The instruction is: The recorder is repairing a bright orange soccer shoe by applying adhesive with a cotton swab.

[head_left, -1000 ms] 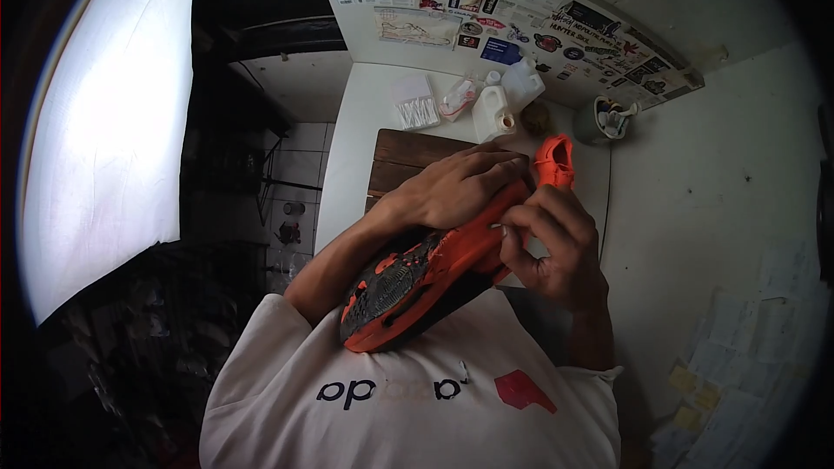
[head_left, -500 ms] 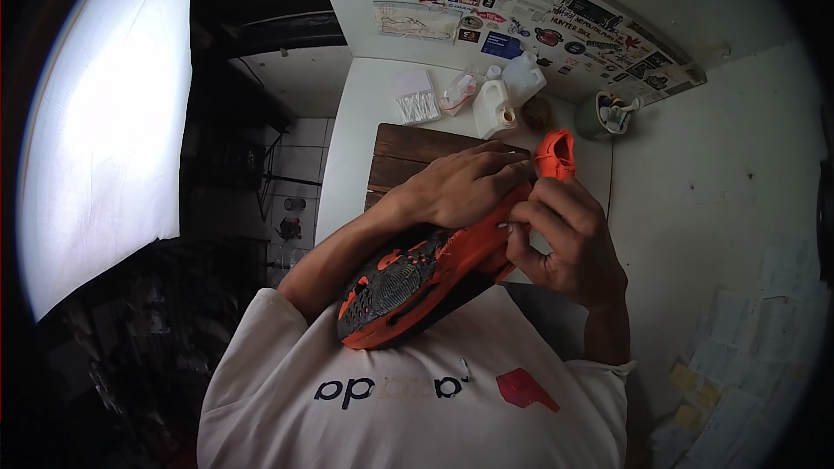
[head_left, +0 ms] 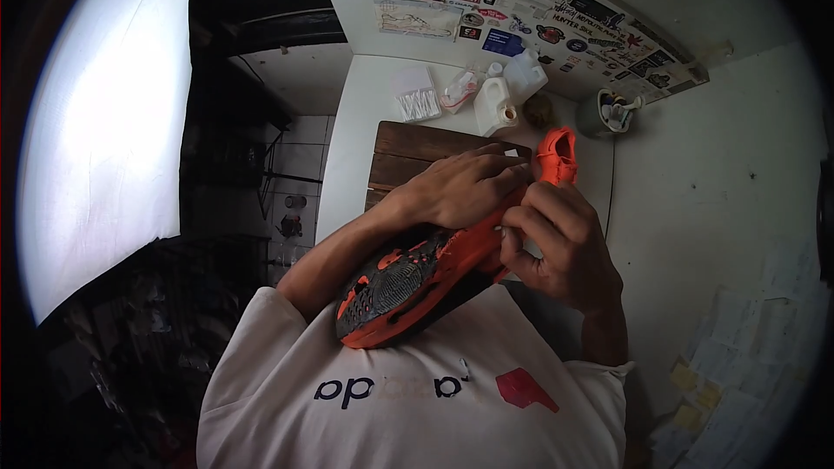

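An orange and black shoe (head_left: 408, 282) lies tilted across my front, its dark, worn sole turned up and one end against my shirt. My left hand (head_left: 465, 187) is wrapped over its far part and holds it. My right hand (head_left: 556, 239) is closed in a pinch at the shoe's orange side. A small white tip shows at the thumb; it looks like the end of a cotton swab (head_left: 501, 227), mostly hidden by the fingers. Just beyond my right hand stands another orange shoe (head_left: 557, 156).
Under the far end of the shoe is a dark slatted wooden board (head_left: 408, 156) on a white table (head_left: 347, 135). Behind it stand a box of cotton swabs (head_left: 417, 95), white plastic jugs (head_left: 495, 108) and a container of tools (head_left: 608, 113). A stickered panel (head_left: 521, 13) rises at the back.
My right hand has shifted slightly left and down along the shoe's side, still pinched. My left hand and the shoe have hardly moved.
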`<state>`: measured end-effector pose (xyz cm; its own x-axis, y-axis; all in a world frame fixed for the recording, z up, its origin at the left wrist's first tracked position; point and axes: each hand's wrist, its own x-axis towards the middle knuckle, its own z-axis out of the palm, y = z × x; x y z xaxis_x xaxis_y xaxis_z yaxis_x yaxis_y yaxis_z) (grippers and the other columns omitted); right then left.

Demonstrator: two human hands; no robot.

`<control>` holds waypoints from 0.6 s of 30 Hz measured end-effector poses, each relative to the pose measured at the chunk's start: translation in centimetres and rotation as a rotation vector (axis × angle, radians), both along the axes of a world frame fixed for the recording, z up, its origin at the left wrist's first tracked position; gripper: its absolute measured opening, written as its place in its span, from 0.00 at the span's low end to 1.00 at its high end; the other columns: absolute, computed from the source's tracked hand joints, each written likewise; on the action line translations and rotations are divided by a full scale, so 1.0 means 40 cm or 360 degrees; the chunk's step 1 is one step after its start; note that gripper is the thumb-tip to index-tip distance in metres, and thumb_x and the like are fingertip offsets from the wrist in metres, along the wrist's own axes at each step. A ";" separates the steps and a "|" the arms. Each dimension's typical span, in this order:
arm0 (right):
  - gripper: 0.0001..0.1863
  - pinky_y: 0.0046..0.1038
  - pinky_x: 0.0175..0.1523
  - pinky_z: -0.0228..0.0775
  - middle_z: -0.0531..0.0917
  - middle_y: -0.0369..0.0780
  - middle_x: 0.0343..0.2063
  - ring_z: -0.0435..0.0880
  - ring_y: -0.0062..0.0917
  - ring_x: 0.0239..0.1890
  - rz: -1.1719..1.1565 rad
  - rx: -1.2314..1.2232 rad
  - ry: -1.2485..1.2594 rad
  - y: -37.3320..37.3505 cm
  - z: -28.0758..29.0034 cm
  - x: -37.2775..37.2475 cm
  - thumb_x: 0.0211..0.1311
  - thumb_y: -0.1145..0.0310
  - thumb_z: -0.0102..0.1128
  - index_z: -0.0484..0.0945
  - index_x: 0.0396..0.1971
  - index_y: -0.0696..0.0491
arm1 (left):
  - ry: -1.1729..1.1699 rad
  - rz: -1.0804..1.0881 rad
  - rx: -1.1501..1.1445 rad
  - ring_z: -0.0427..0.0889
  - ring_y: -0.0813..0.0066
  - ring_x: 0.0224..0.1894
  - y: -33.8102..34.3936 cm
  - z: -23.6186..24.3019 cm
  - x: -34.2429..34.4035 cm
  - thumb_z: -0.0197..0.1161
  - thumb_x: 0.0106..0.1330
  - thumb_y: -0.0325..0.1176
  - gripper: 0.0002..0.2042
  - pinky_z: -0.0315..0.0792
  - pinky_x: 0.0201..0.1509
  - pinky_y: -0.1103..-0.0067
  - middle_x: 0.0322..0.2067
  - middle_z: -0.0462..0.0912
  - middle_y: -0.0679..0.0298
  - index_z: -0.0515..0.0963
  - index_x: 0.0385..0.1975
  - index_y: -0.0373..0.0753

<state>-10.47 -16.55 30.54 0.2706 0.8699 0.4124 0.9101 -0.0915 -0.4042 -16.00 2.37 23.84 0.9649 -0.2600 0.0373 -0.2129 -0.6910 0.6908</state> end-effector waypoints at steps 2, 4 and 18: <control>0.09 0.35 0.33 0.66 0.72 0.37 0.27 0.75 0.32 0.28 0.0046 -0.0030 0.0012 0.006 0.006 -0.015 0.47 0.79 0.69 0.79 0.29 0.55 | 0.0072 -0.0039 0.0019 0.68 0.50 0.74 -0.001 0.001 0.003 0.47 0.78 0.40 0.23 0.65 0.78 0.60 0.70 0.74 0.51 0.73 0.69 0.41; 0.09 0.35 0.33 0.66 0.72 0.37 0.27 0.75 0.32 0.28 0.0089 -0.0062 0.0026 0.003 0.006 -0.013 0.47 0.79 0.69 0.79 0.29 0.54 | 0.0041 -0.0029 -0.0023 0.68 0.50 0.74 0.001 -0.004 -0.002 0.47 0.78 0.40 0.23 0.65 0.78 0.60 0.70 0.74 0.50 0.73 0.69 0.41; 0.08 0.36 0.33 0.66 0.72 0.37 0.27 0.73 0.33 0.28 0.0086 -0.0044 0.0081 0.005 -0.011 -0.021 0.48 0.78 0.69 0.80 0.29 0.54 | 0.0128 -0.0064 -0.0056 0.69 0.48 0.74 -0.003 -0.050 0.004 0.46 0.78 0.41 0.24 0.65 0.77 0.59 0.69 0.73 0.47 0.73 0.70 0.41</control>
